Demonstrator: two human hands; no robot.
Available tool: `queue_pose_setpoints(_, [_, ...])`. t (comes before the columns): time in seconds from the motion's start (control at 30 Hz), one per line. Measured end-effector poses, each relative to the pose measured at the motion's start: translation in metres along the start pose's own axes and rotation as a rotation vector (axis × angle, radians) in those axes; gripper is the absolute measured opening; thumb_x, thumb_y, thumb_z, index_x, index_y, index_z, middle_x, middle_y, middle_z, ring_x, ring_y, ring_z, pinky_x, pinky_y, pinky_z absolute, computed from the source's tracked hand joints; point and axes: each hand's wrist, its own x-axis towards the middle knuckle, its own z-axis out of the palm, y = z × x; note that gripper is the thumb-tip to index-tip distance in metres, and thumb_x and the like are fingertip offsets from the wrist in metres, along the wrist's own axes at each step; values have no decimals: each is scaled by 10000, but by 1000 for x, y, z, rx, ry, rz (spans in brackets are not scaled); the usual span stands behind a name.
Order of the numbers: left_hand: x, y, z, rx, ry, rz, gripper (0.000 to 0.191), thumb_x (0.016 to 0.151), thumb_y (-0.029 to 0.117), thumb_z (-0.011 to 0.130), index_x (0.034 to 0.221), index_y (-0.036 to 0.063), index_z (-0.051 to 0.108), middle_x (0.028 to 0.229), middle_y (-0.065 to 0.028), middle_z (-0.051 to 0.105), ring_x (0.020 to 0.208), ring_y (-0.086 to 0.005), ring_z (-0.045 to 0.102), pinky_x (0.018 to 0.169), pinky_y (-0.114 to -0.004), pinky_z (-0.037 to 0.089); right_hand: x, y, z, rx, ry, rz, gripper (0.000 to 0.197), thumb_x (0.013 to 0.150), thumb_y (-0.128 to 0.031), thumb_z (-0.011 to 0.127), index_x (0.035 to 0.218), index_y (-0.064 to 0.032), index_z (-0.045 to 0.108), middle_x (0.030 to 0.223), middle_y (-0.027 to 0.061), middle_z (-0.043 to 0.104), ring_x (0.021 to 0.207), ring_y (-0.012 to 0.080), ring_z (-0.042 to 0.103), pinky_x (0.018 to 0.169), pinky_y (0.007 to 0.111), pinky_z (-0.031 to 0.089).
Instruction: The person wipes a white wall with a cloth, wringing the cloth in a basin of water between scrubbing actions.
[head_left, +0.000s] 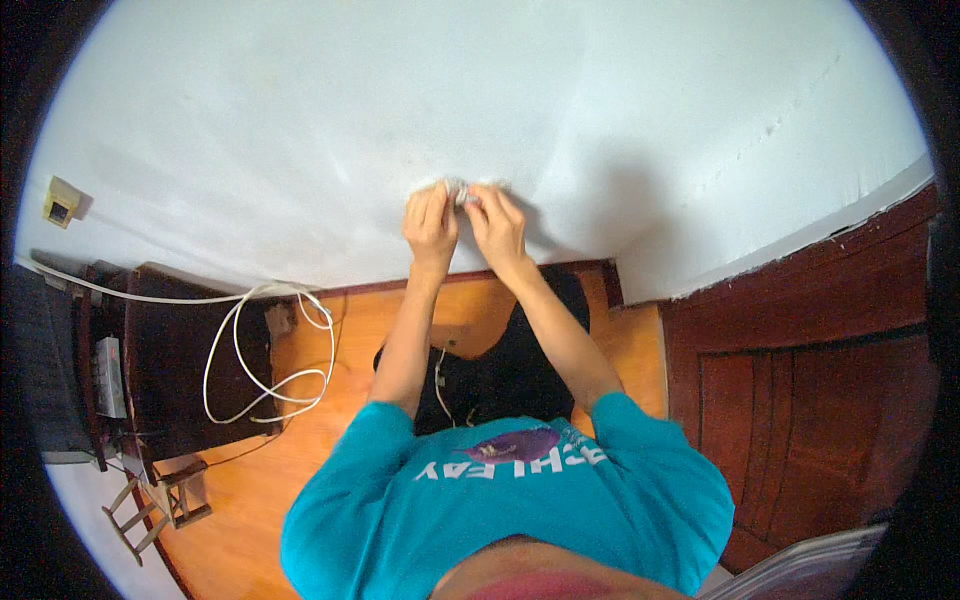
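Both of my hands are raised in front of the white wall (300, 120), at the upper middle of the head view. Between their fingertips is a small whitish object (460, 194), too small and blurred to name. My left hand (431, 225) has its fingers closed on the object's left side. My right hand (495, 225) pinches its right side with thumb and fingers. The fingers cover much of the object, and I cannot tell whether it is fixed to the wall.
A looped white cable (332, 352) hangs at the left, over a dark cabinet (187, 375). A yellowed wall box (61, 202) is on the wall at the far left. A small wooden stool (184, 506) stands at the lower left. The brown wooden door (817, 420) is at the right.
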Motion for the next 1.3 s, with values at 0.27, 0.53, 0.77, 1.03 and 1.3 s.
queue_pose_setpoints(0.27, [99, 27, -10, 36, 26, -131, 66, 848, -32, 697, 888, -15, 647, 750, -116, 607, 662, -255, 565, 584, -338, 455, 96, -49, -19, -13, 125, -160, 224, 805, 33, 728, 1021, 0, 682, 812, 103, 656, 647, 180, 628, 548, 296, 499])
queue_pose_setpoints(0.53, [55, 16, -3, 46, 161, -52, 111, 812, -57, 697, 917, -24, 681, 805, -122, 663, 701, -257, 617, 618, -357, 489, 37, -33, 3, -36, 89, -89, 245, 817, 39, 695, 1056, 14, 647, 921, 145, 650, 761, 290, 658, 637, 364, 536])
queue_pose_setpoints(0.77, [85, 16, -12, -1, 137, -143, 91, 829, -40, 702, 904, -22, 653, 757, -103, 621, 678, -249, 574, 591, -332, 457, 83, -56, -1, -28, 81, -118, 237, 779, 80, 712, 1006, 31, 670, 836, 118, 654, 675, 198, 633, 573, 299, 511])
queue_pose_setpoints(1.03, [42, -5, -5, 107, 189, -34, 151, 796, -51, 718, 935, -20, 669, 774, -126, 627, 672, -258, 587, 591, -348, 465, 43, -40, 16, -23, 60, -101, 261, 813, 47, 692, 1065, 18, 630, 893, 130, 627, 737, 277, 636, 622, 351, 519])
queue_pose_setpoints(1.3, [-42, -3, -17, -31, -102, -366, 82, 887, -57, 637, 965, -35, 653, 807, -129, 617, 708, -254, 571, 623, -348, 463, -36, -2, 19, 32, -188, 172, 224, 865, 33, 655, 1079, -4, 598, 929, 157, 639, 805, 297, 678, 656, 364, 533])
